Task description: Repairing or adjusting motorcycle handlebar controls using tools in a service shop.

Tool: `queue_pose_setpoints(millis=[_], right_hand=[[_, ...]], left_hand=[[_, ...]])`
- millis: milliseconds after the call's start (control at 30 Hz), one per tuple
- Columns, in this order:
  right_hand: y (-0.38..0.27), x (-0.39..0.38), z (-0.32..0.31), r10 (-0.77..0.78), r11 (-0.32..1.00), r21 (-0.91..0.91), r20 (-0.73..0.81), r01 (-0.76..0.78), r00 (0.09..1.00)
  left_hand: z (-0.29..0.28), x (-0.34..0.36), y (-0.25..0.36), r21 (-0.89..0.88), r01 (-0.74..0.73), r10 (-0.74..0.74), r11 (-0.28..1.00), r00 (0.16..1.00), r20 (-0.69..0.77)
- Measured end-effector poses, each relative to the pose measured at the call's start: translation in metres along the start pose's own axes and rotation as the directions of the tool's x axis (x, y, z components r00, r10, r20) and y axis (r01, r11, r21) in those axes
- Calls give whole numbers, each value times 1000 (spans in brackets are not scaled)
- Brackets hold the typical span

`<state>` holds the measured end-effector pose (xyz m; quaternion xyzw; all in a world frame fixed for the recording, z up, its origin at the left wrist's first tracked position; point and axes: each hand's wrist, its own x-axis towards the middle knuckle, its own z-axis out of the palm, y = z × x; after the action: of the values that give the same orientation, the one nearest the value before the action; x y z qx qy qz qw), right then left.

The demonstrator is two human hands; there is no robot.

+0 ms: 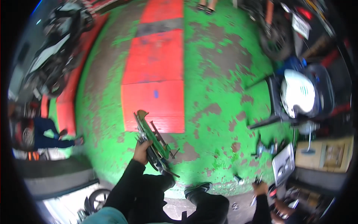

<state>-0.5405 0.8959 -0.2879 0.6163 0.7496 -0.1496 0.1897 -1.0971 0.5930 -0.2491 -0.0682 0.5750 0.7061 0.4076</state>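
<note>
My left hand (pixel 143 152) is closed around a long green and metal part (pixel 153 136), with rails and dark pieces along it, held tilted above the green floor. My right hand (pixel 261 188), low at the right, grips a small dark tool with a metal tip, too small to name exactly. A small cylinder (pixel 238 179) lies on the floor just left of it. A silver tray (pixel 283 163) is beside that hand, with metal pieces (pixel 261 147) on the floor behind. Another person's hands (pixel 283 211) are at the lower right.
A red ramp (pixel 154 59) runs ahead. Motorcycles stand at left (pixel 56 52) and right (pixel 276 33). A dark chair (pixel 274 97) bears a white helmet (pixel 298 89); a wooden box (pixel 322 155) is below it. A seated person (pixel 48 132) and standing feet (pixel 205 8) are nearby.
</note>
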Motion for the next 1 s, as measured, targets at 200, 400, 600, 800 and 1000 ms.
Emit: queue_pose_setpoints(millis=[200, 400, 600, 800, 1000], right_hand=[[-27, -131, -29, -359, 932, 186, 367, 310, 858], [-65, -158, -44, -273, 933, 352, 576, 68, 770], [-193, -80, -100, -570, 816, 242, 493, 525, 658], [-277, 6, -191, -683, 542, -9, 579, 840, 446], [-441, 67, -215, -696, 163, -133, 687, 978, 209]], left_hand=[[-103, -114, 188, 121, -228, 247, 966, 954, -173], [-196, -248, 258, 491, -106, 241, 865, 945, -220], [-300, -316, 218, 769, 299, 167, 565, 871, -461], [-320, -377, 159, 379, 703, -258, 601, 620, -741], [-273, -420, 113, 105, 728, -441, 678, 517, -733]])
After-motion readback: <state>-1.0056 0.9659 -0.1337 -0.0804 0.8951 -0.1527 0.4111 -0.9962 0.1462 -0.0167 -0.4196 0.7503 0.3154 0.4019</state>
